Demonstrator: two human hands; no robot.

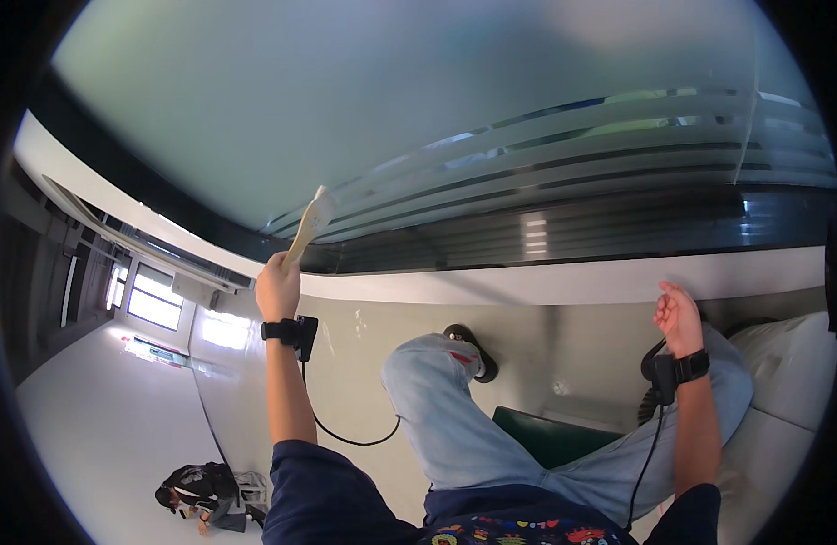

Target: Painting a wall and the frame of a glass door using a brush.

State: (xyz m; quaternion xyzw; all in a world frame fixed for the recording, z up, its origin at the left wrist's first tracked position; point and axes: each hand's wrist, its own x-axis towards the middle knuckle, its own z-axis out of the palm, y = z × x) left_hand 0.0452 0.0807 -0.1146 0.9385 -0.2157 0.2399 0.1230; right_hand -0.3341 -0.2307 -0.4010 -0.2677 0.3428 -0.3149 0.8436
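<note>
Head view shows the person seated with one leg in light blue jeans (455, 427) raised, its dark shoe (473, 350) pointing at a large frosted glass pane (418, 118) with clear horizontal stripes. The left hand (279, 286) is lifted and closed in a fist around the handle of a flat cream-coloured paddle-shaped tool (311, 222), whose blade tip lies on or just at the glass near the striped band; true contact cannot be told. The right hand (678, 313) hangs free near the white sill (573, 282) below the pane, fingers loosely curled, holding nothing. Both wrists carry black strapped devices with cables.

Judging by the pose, the working step is running the tool over the pane, and the next stroke would call for steady pressure and a controlled sweep along the stripes.

Open glass spreads far above and to the right of the blade. The dark frame (119, 182) bounds it on the left, the sill below. A dark green seat edge (546, 436) sits near the raised leg.
</note>
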